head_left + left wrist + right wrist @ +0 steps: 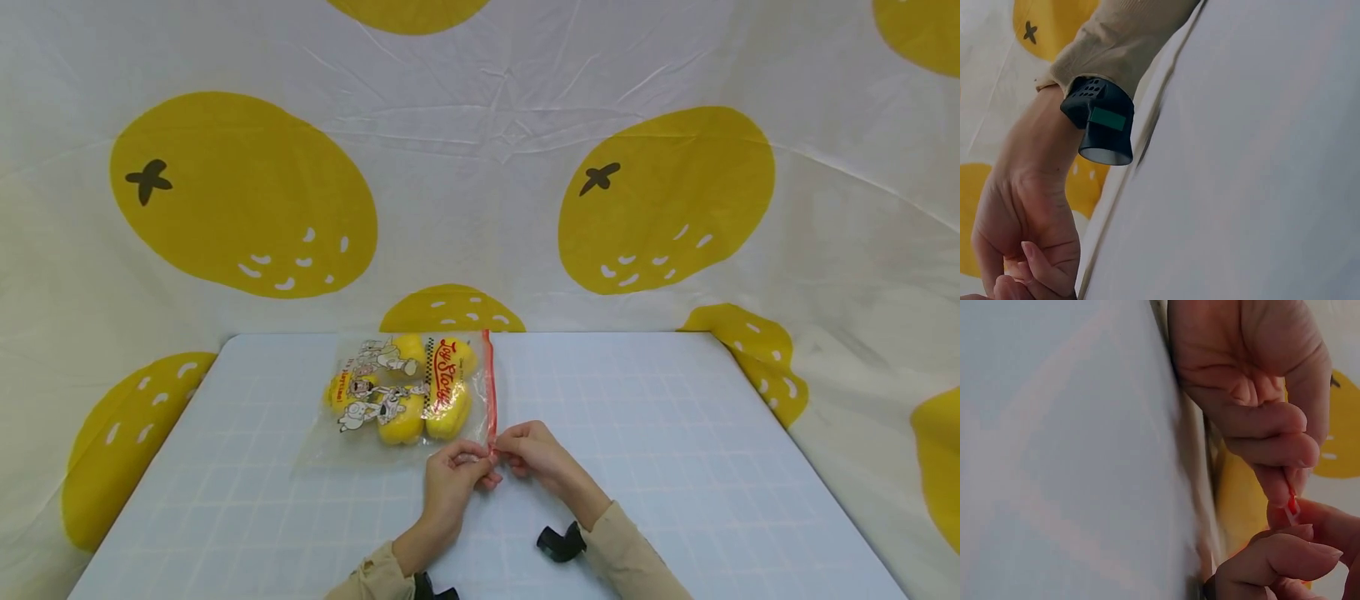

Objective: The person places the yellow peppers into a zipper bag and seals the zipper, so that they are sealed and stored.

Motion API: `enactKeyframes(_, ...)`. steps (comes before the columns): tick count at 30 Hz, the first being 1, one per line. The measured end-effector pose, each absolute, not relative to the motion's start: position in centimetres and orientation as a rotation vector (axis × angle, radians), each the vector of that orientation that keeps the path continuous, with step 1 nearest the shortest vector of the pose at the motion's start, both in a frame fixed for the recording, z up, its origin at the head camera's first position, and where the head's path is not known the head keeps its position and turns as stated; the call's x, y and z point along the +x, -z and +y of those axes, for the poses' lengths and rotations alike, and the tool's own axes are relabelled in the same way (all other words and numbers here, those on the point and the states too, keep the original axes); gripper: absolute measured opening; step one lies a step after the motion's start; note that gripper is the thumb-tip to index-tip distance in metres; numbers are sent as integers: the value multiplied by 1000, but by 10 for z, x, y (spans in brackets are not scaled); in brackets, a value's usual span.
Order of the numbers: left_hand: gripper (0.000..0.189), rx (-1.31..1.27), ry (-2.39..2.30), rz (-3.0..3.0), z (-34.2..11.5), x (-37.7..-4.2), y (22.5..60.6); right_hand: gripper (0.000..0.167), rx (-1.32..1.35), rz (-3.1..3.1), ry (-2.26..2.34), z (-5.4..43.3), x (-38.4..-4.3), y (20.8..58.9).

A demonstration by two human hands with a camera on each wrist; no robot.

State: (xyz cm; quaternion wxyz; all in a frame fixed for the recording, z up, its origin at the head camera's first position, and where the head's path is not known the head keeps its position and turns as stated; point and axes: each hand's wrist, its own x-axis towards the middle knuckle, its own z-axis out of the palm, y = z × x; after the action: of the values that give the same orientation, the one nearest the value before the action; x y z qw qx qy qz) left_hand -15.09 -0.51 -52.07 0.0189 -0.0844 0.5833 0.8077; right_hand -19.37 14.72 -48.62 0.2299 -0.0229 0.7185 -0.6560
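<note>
A clear zip bag [408, 392] printed with "Toy Story" and cartoon figures lies at the back middle of the table. Several rounded yellow objects [448, 412] fill it. Along its right side runs a red zip strip [491, 383]. At the near end of that strip my left hand [452, 483] pinches the bag's corner. From the other side, my right hand [542, 457] grips the strip's end between thumb and finger. The two hands meet fingertip to fingertip. In the right wrist view a small red piece of the strip [1292, 503] shows between them.
The pale checked table [675, 467] backs onto a white curtain [465, 192] with large yellow fruit prints. A black wrist mount [562, 542] sits beside the right sleeve, and another [435, 588] is by the left sleeve at the frame's bottom.
</note>
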Motion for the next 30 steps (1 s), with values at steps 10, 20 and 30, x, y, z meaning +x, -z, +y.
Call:
enactKeyframes(10, 24, -241, -2487, 1820, -7, -152, 520, 18, -252, 1996, 1707, 154, -193, 485)
enactKeyframes(20, 19, -255, -2399, 1905, -8, -152, 517, 18, -125, 2092, 1725, 142, -189, 484)
enactKeyframes(30, 15, -228, -2407, 1891, -9, -151, 517, 25, 42, 2180, 1739, 131, -212, 474)
